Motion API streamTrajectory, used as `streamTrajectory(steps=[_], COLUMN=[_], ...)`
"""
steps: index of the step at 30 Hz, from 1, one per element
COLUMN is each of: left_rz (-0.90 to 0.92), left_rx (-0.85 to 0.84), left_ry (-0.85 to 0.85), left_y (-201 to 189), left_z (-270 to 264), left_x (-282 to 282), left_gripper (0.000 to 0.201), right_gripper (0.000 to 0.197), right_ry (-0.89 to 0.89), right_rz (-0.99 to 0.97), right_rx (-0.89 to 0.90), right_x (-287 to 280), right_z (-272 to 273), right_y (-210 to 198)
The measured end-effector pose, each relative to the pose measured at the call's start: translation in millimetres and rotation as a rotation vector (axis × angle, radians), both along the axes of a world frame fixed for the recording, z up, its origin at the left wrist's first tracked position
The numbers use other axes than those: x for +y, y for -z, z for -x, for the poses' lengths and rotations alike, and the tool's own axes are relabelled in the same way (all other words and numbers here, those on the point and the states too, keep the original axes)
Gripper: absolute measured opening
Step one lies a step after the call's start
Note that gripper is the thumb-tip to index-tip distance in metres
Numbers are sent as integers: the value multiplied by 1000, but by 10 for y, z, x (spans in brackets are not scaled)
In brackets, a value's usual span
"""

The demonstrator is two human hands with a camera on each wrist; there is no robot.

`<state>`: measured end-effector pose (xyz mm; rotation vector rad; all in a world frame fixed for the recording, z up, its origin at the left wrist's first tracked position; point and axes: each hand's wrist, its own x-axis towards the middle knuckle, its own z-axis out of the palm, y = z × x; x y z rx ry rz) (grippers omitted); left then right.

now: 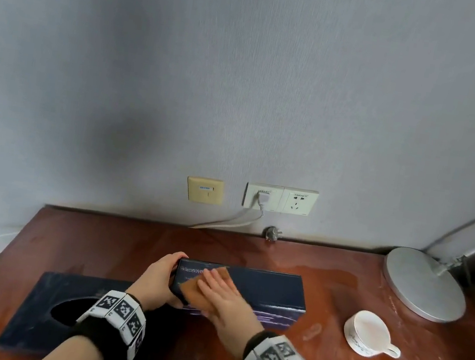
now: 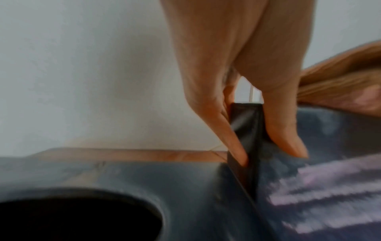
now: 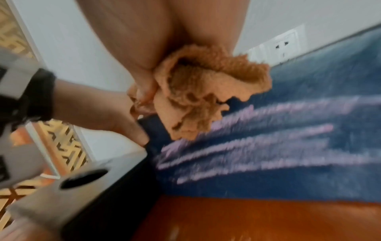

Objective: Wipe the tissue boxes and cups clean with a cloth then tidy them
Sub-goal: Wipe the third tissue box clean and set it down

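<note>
- Two tissue boxes on the counter [image 1: 337, 287], both dark navy card, rectangular, matte with a slight sheen.
- Upright tissue box [image 1: 260, 288] stands on its long edge mid-counter; pale purple streak print on the face toward the person, small pale lettering along the top face.
- Flat tissue box [image 1: 57, 307] lies front-left, oval dispensing hole facing up; in the left wrist view its edge seems to meet the upright one, blurred.
- One cloth [image 1: 199, 285]: orange-tan, fuzzy nubby pile, crumpled with ruffled edges in the right wrist view; sits on the left end of the upright box's top.
- Right hand [image 1: 221, 297] lies flat on the cloth, fingers [image 1: 215, 278] straight and together, pressing it down.
- Left hand [image 1: 159, 282] grips the left end of the upright box; fingers curl over the far side, thumb [image 2: 288, 138] on the near face.
- One cup [image 1: 367, 333]: white ceramic, round, loop handle, dark pattern band near the base; stands right of the boxes, well apart from them.
- Counter: reddish-brown wood, glossy, with streaks.
- One round grey metal lamp base [image 1: 421, 284], disc-shaped, back-right corner.
- Three wall plates above the counter: one beige [image 1: 204, 190], two white sockets [image 1: 281, 199]; one white plug with cable in the left socket.
- Two wristbands with black-white square markers, one per wrist.
</note>
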<state>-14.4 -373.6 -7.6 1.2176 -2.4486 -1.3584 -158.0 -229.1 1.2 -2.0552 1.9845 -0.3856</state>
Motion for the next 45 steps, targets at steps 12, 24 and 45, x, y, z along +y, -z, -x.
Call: streamTrajectory(steps=[12, 24, 45], left_rz=[-118, -73, -212], left_rx=[-3, -48, 49], left_ry=[33, 113, -101], left_y=[-88, -134, -104], left_z=[-79, -101, -68], left_x=[-99, -129, 17], left_gripper=[98, 92, 71], right_gripper=[53, 54, 74], right_ry=[318, -279, 553], right_rz=[-139, -214, -86], right_rx=[101, -133, -545], right_x=[-272, -239, 457], right_z=[-84, 67, 1162], right_y=[144, -238, -1])
